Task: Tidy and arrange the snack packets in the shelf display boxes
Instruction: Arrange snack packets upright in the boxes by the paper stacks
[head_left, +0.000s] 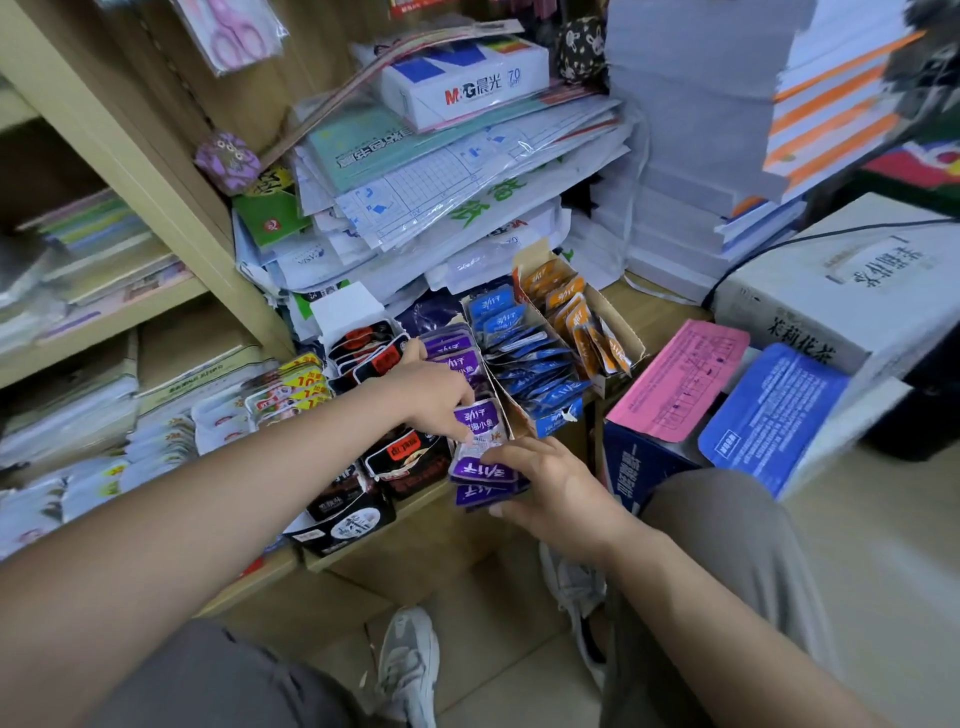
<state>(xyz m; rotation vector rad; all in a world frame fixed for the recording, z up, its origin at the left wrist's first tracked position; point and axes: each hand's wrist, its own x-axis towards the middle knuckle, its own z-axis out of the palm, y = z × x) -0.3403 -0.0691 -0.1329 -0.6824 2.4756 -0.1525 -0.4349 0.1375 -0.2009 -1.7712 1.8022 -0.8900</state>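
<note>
Purple snack packets (457, 358) stand in a narrow cardboard display box on the low shelf. My left hand (434, 395) reaches into that box and pinches a purple packet (480, 418) at its front end. My right hand (545, 483) grips a small stack of purple packets (483, 480) just below the box front. To the right stand a box of blue packets (524, 353) and a box of orange packets (576, 317). Black and red packets (371, 348) fill the box on the left.
More black packets (405, 457) lie in boxes at the shelf's front edge (374, 535). Stacks of paper (457, 171) crowd behind the boxes. A pink sheet (680, 379) and a blue pack (774, 410) lie on a carton at right. My knees and shoes are below.
</note>
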